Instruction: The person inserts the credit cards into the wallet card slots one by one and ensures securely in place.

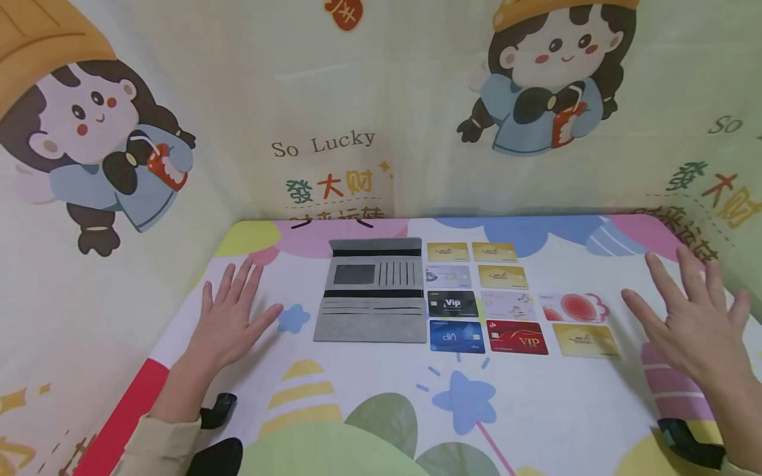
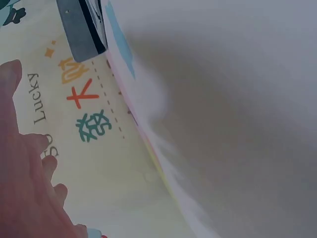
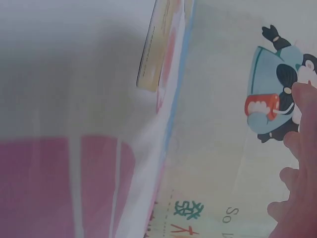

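Note:
A grey wallet (image 1: 370, 324) lies unfolded on the table, its card slots and a dark window pocket facing up. Right beside it, several cards are laid out in rows, among them a black Vip card (image 1: 452, 304), a blue card (image 1: 457, 336), a red VIP card (image 1: 517, 338) and a gold card (image 1: 586, 340). My left hand (image 1: 229, 324), fingers spread, hovers left of the wallet and holds nothing. Over on the right, my right hand (image 1: 693, 324) is also spread and holds nothing, nearest the gold card. In the left wrist view the wallet (image 2: 81, 29) shows at the top.
A patterned cloth (image 1: 381, 377) with printed stars and leaves covers the table. Behind and to the left hangs a printed curtain (image 1: 238, 99) with cartoon figures and lettering. Black straps (image 1: 219, 411) show at both wrists.

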A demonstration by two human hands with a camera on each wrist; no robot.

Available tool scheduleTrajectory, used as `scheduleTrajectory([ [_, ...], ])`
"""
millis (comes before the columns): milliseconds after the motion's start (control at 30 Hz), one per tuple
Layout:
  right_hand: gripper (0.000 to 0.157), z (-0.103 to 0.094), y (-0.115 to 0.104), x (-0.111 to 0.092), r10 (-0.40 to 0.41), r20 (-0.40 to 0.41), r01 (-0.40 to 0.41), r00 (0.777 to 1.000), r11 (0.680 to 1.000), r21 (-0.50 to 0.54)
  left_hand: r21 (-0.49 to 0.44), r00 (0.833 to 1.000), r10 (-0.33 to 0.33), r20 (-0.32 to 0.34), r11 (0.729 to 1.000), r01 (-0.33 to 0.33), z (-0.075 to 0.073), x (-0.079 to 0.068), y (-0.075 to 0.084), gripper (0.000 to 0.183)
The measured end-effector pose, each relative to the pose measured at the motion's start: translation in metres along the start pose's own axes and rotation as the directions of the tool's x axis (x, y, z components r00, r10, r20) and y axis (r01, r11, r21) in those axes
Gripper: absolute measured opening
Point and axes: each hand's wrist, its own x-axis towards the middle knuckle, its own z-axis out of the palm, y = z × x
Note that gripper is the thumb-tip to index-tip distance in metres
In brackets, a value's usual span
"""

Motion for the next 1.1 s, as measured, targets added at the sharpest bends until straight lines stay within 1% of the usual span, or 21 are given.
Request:
scheduleTrajectory([
  [100, 0.091, -0.001, -0.001, -0.001, -0.009, -0.008, 0.009, 1.0, 1.0, 0.005, -0.024, 1.0, 0.011, 0.021, 1.0, -0.011, 0.001, 0.005, 0.006, 0.092],
  [267, 0.088, 0.0, -0.005, -0.001, -0.054, -0.03, 0.055, 0.998, 0.998, 0.044, -0.081, 0.997, 0.043, 0.056, 0.996, -0.038, 0.004, 0.014, 0.016, 0.094],
  [467, 0.086, 0.002, -0.011, 0.0, -0.097, -0.059, 0.101, 0.994, 0.993, 0.064, -0.144, 0.99, 0.125, 0.058, 0.983, -0.116, 0.008, 0.024, 0.026, 0.095],
  [533, 0.086, 0.003, -0.013, 0.0, -0.115, -0.075, 0.12, 0.991, 0.99, 0.072, -0.169, 0.986, 0.155, 0.053, 0.975, -0.144, 0.009, 0.026, 0.029, 0.095],
  [667, 0.085, 0.005, -0.021, 0.001, -0.142, -0.111, 0.153, 0.984, 0.983, 0.098, -0.219, 0.976, 0.208, 0.068, 0.957, -0.189, 0.012, 0.031, 0.034, 0.097],
  [800, 0.082, 0.006, -0.028, 0.002, -0.167, -0.134, 0.183, 0.977, 0.976, 0.122, -0.254, 0.966, 0.236, 0.104, 0.946, -0.203, 0.013, 0.035, 0.039, 0.098],
  [900, 0.083, 0.006, -0.035, 0.003, -0.18, -0.131, 0.198, 0.975, 0.971, 0.136, -0.275, 0.961, 0.25, 0.121, 0.938, -0.209, 0.013, 0.037, 0.042, 0.098],
  [1000, 0.084, 0.005, -0.041, 0.005, -0.184, -0.121, 0.201, 0.976, 0.967, 0.157, -0.287, 0.951, 0.285, 0.119, 0.927, -0.242, 0.012, 0.04, 0.045, 0.099],
  [1100, 0.084, 0.005, -0.047, 0.006, -0.198, -0.127, 0.219, 0.972, 0.957, 0.188, -0.279, 0.939, 0.322, 0.12, 0.919, -0.279, 0.013, 0.044, 0.046, 0.099],
])
